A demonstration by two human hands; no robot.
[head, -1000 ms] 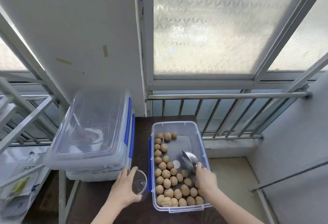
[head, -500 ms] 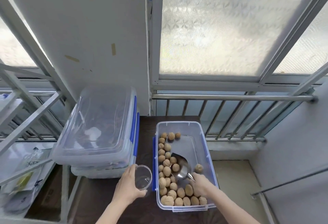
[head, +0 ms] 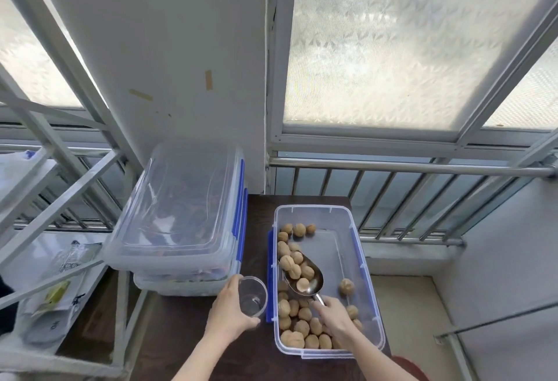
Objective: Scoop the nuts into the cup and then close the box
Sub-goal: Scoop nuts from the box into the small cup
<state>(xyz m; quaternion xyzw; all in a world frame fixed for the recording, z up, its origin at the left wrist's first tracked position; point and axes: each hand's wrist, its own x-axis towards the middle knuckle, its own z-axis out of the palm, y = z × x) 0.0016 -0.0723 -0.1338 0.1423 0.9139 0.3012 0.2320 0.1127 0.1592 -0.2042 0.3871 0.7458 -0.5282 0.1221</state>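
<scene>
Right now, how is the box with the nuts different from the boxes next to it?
The nut box is open, with a scoop in it; the stacked boxes have lids on. The nut box sits alone on the table; the others are piled up. All are clear plastic with blue clips.

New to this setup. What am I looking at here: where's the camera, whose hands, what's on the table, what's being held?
No machine here: a person works with bare hands, filmed by one wide-angle camera on their head, looking down. On the dark table sits an open clear box of nuts. The right hand holds a metal scoop loaded with several nuts. The left hand grips an empty clear cup beside the box. Two lidded boxes are stacked on the left.
</scene>
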